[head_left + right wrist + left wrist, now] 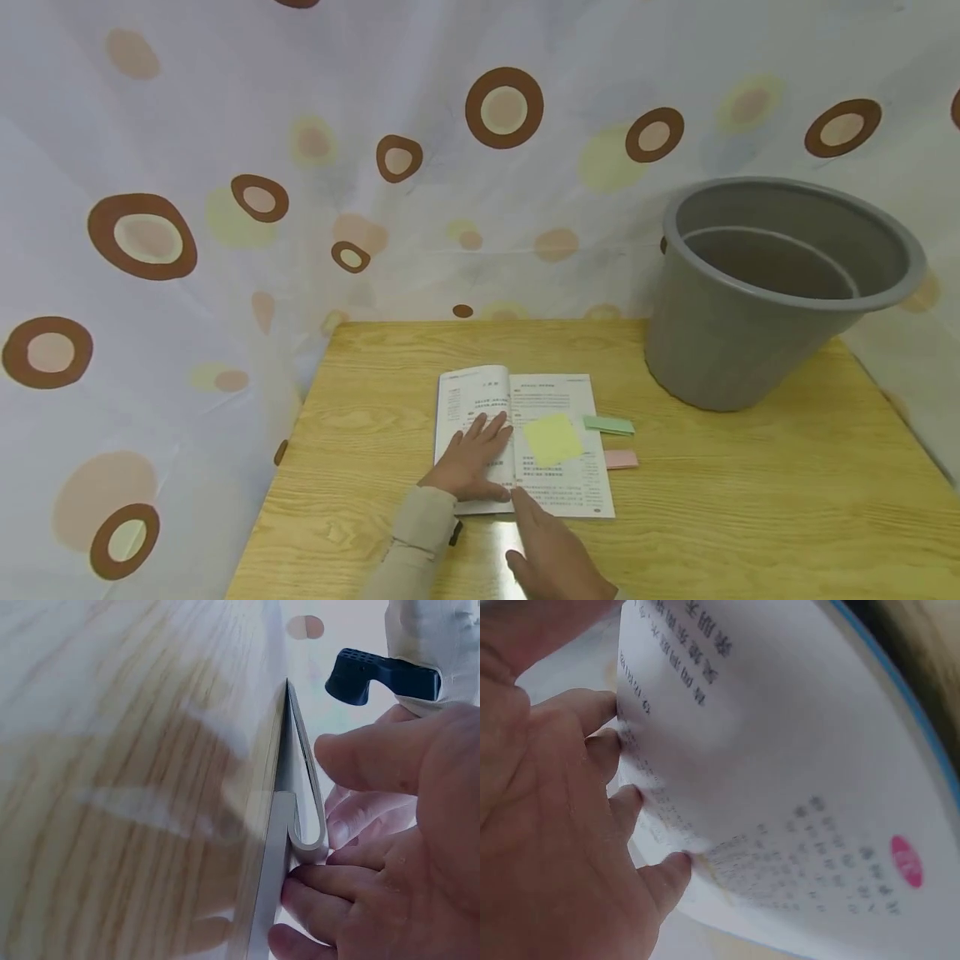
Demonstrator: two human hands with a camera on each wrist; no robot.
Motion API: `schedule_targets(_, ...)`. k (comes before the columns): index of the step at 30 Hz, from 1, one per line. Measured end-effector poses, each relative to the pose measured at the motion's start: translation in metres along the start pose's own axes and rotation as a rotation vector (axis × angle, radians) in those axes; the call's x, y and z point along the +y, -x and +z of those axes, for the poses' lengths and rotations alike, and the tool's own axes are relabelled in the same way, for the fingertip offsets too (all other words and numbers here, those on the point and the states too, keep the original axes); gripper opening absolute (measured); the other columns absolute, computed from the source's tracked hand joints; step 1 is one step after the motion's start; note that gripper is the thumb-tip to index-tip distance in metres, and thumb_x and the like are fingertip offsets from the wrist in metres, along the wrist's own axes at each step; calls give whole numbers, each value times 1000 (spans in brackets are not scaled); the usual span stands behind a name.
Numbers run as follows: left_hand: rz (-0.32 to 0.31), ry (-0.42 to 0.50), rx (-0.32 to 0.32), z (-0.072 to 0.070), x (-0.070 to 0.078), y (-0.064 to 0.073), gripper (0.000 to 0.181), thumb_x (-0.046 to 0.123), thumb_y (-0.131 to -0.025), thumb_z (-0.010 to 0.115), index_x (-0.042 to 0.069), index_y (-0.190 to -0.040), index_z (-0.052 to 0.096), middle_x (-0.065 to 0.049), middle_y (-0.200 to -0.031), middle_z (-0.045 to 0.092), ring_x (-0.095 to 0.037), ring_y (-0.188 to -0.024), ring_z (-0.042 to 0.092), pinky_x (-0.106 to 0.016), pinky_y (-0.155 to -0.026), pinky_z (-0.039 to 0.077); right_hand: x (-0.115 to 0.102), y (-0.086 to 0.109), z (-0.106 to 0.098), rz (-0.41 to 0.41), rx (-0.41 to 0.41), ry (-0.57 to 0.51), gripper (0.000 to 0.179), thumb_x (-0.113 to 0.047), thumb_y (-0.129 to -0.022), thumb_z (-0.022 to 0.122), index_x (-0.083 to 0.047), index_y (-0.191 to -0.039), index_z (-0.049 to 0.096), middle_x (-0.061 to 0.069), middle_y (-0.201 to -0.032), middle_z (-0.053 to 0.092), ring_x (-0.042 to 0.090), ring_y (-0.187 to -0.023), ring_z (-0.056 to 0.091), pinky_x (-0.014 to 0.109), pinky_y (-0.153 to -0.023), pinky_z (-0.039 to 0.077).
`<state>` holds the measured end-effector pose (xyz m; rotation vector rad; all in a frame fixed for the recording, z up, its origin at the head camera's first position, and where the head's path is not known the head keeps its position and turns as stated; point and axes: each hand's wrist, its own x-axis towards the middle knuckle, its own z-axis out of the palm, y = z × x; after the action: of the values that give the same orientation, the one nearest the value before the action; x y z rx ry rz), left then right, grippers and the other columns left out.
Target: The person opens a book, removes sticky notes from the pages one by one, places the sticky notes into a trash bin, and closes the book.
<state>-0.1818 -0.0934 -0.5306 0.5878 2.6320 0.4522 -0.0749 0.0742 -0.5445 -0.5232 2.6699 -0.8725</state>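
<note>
An open book [551, 393] with printed pages lies on the wooden table. A yellow sticky note [553, 439] is on its right page. My left hand [472, 462] rests on the left page, fingers spread. In the left wrist view its fingertips press that page [765, 750], which bows up toward its blue outer edge. Near the lower end of the spine is my right hand [555, 550], fingers extended. The right wrist view shows its fingers against the book's bottom edge [309, 846], where the left part curves up; its thumb stands apart.
A green paper strip [609, 426] and a pink paper strip [621, 459] stick out from the book's right side. A large grey bucket [720, 358] stands at the back right of the table [360, 400]. A patterned curtain [420, 242] hangs behind.
</note>
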Motion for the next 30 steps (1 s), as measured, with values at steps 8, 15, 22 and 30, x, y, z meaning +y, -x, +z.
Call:
schedule_targets(8,-10,23,-12,3,2,-4,103,43,-75,83,19,-158,26,8,-169,10,-22,-158,7,-54,-126,18,0,4,-3,7,10,58,76,-25,-89,68,2,-150,33,20,-154,43,35,-132,55,50,-103,51)
schedule_targets(15,20,46,-14,5,-1,-4,102,43,-77,81,19,-159,25,7,-169,9,-23,-158,7,-55,-125,19,9,3,-11,-50,45,77,62,-25,-92,63,1,-146,43,15,-148,52,31,-134,55,49,-107,48)
schedule_targets(22,18,33,0,6,-3,-4,101,45,-77,81,20,-158,26,8,-169,10,-22,-158,9,-54,-125,20,15,-4,-32,-11,184,67,44,-21,-92,64,-5,-132,60,10,-131,66,29,-123,63,47,-103,51)
schedule_targets(30,4,41,-7,7,-2,-5,99,44,-78,80,22,-158,26,10,-169,9,-21,-158,8,-54,-126,18,25,-10,-58,89,319,2,33,-19,-94,67,-10,-125,66,6,-124,70,23,-107,69,43,-91,56)
